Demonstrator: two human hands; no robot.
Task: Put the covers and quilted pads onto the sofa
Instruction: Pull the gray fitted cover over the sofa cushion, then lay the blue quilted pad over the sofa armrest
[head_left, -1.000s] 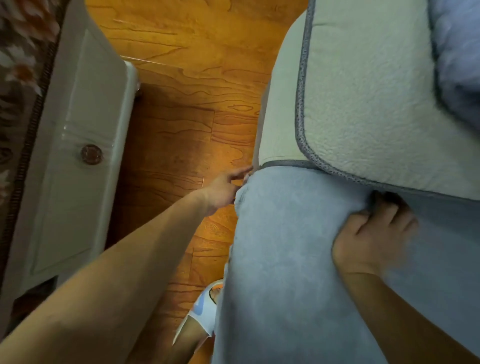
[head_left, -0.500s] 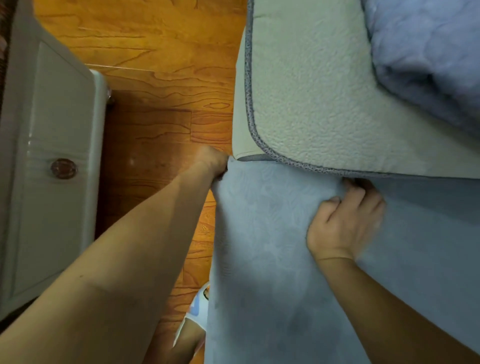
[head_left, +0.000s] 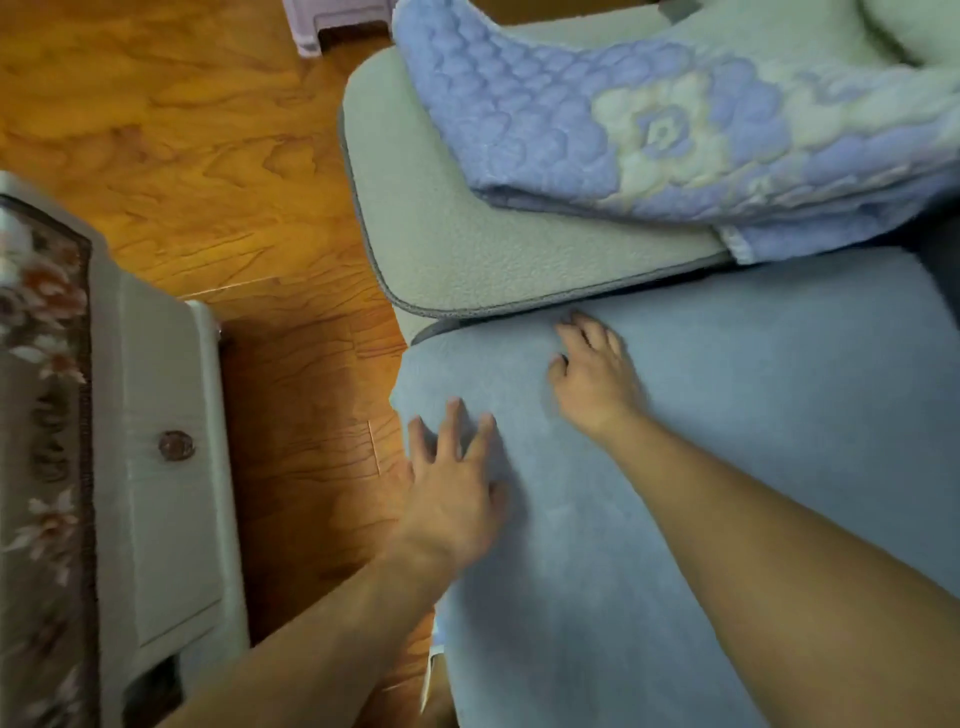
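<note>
Head view: the left hand (head_left: 452, 499) lies flat on the blue cover (head_left: 727, 467), grip spread, fingers straight and fanned toward 12 o'clock, close to the cover's left edge. At about 2 o'clock from it the right hand (head_left: 597, 379) also rests on the cover, its grip loose, fingers a little bent and pointing to 11 o'clock; it is blurred, so I cannot tell whether the tips press into the cloth. Both forearms run in from 5 and 6 o'clock. The blue cover is spread over the sofa seat across the lower right. Just past the right hand at 12 o'clock sits a cream cushion (head_left: 493, 249) with grey piping, and on top of it a folded blue and cream quilted pad (head_left: 649, 119). At 9 o'clock, across a strip of wooden floor (head_left: 182, 145), stands a pale cabinet (head_left: 161, 467) with a round knob (head_left: 176, 445)
</note>
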